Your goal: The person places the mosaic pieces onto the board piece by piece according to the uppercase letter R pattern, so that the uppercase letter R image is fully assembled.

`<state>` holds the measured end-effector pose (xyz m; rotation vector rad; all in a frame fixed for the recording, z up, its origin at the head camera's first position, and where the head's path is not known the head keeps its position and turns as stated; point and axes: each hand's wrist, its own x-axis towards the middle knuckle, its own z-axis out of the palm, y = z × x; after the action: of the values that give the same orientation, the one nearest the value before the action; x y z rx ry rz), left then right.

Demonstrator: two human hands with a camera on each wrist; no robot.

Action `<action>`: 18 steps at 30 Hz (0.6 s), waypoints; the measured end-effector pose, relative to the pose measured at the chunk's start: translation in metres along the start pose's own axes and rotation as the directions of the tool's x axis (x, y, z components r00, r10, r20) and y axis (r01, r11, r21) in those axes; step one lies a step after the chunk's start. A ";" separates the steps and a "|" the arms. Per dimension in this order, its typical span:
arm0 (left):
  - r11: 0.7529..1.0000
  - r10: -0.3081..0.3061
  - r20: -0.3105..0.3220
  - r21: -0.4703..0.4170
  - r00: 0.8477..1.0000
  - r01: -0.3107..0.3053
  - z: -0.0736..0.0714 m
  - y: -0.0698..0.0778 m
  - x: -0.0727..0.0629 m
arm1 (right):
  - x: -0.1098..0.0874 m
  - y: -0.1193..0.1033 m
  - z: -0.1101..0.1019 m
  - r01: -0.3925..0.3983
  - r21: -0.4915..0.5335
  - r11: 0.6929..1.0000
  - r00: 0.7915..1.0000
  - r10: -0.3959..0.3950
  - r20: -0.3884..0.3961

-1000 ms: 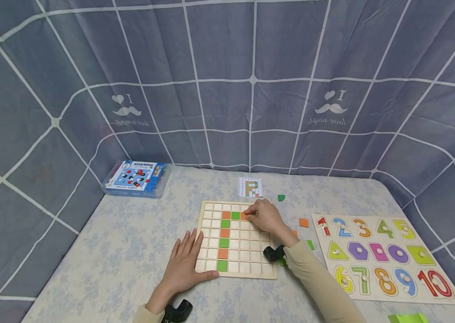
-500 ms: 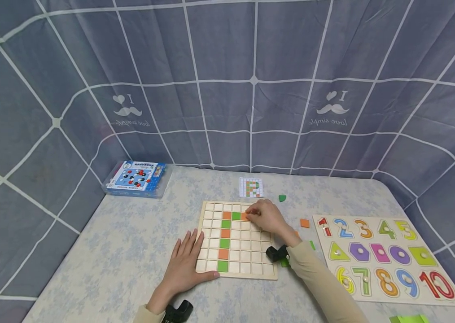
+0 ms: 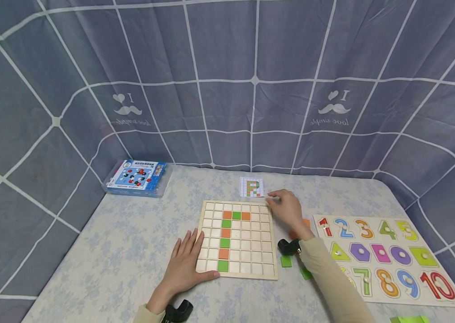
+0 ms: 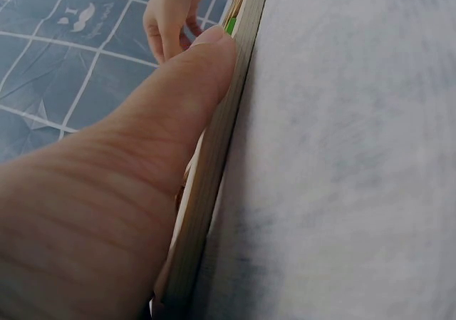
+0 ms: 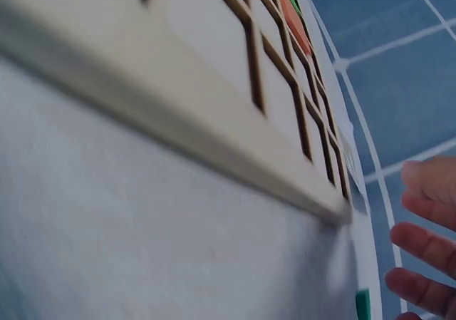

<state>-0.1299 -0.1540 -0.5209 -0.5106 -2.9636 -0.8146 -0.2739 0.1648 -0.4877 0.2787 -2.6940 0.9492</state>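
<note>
Two hands, seemingly empty: your left hand [image 3: 187,264] spread against the left edge of the board [image 3: 245,255]; your right hand [image 3: 286,207], fingers loosely parted, near its far right corner. Eight tiles [image 3: 225,233] set, you seem to be fetching; next probably calls for pinching the green piece [image 5: 363,304].

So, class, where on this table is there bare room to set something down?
A wide bare patch of tablecloth lies between the blue box and the left hand. Another bare strip lies between the number puzzle and the curtain. It is crowded between the grid board and number puzzle: loose tiles lie there, and the right sleeve crosses over.
</note>
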 end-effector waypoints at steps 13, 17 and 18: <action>1.000 -0.003 -0.002 0.006 1.000 0.003 0.000 0.001 0.000 | 0.002 0.013 -0.014 -0.170 -0.040 0.985 0.983 0.167 -0.071; 1.000 -0.008 0.001 0.004 1.000 0.008 0.000 0.002 0.000 | 0.003 0.020 -0.013 -0.240 -0.025 0.970 0.967 0.237 -0.090; 1.000 -0.009 0.001 0.003 1.000 0.009 0.000 0.002 0.000 | 0.003 0.022 -0.013 -0.256 -0.027 0.966 0.963 0.252 -0.094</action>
<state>-0.1296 -0.1527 -0.5197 -0.4987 -2.9696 -0.8101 -0.2806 0.1897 -0.4898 -0.1200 -2.7042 0.9501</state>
